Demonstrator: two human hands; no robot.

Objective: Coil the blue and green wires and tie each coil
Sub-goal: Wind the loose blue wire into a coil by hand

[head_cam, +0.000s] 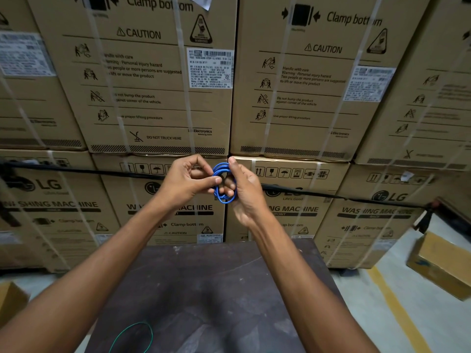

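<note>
Blue wire (224, 183) wound into a small coil of several loops, held up in the air above the far edge of the dark table (229, 289), between both hands. Right hand (246, 189) wrapped around the coil from the right, fingers curled through and behind the loops, thumb pressed along the top. Left hand (187, 179) closed at the coil's left side, thumb and forefinger pinching the blue strands where they bunch together. Both forearms stretched out over the table, well above its surface.

Green wire (132, 336) lying on the table near its front left corner, bent in one loose open loop, untied, well apart from the coil and from both hands.

Beyond the table's far edge, stacked cardboard boxes (158, 80) printed with caution marks and "WASHING MACHINE", bound with pale straps. Black cord (84, 170) stretched across the boxes, behind the hands. To the right of the table, a smaller brown box (443, 263) on the pale floor, and a yellow line (397, 307) painted between the two. Another brown box corner (11, 301) at the table's left.
</note>
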